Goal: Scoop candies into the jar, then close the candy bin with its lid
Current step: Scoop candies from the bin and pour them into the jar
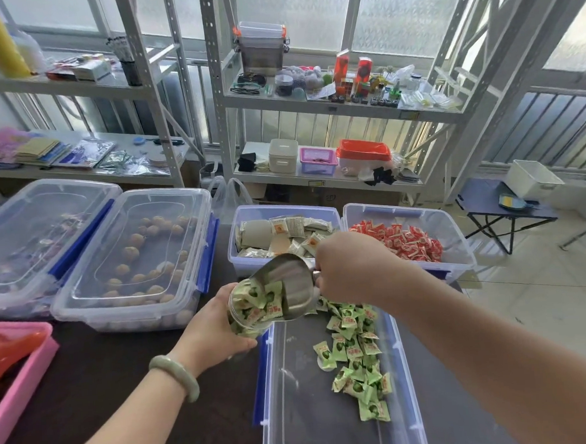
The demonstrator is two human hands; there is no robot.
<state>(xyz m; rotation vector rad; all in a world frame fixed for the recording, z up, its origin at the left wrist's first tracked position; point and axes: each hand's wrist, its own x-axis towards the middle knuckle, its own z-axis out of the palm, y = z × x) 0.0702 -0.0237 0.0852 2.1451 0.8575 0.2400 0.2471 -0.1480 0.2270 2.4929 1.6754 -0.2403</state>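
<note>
My left hand (211, 333) grips a clear plastic jar (252, 311), tilted toward the right and nearly full of green-wrapped candies. My right hand (351, 269) holds a metal scoop (288, 287) by its handle, mouth tipped down into the jar's opening with a few candies sliding in. Both are above the far left corner of an open clear candy bin (273, 405) with blue latches. Green candies (357, 365) lie loose along the bin's right side. I cannot tell which item is the bin's lid.
Two lidded clear bins stand at left, one holding round brown sweets (136, 259). Open bins of beige packets (278, 236) and red candies (402, 242) sit behind. A pink tray (23, 375) lies at the near left. Metal shelving (312, 117) stands beyond the dark table.
</note>
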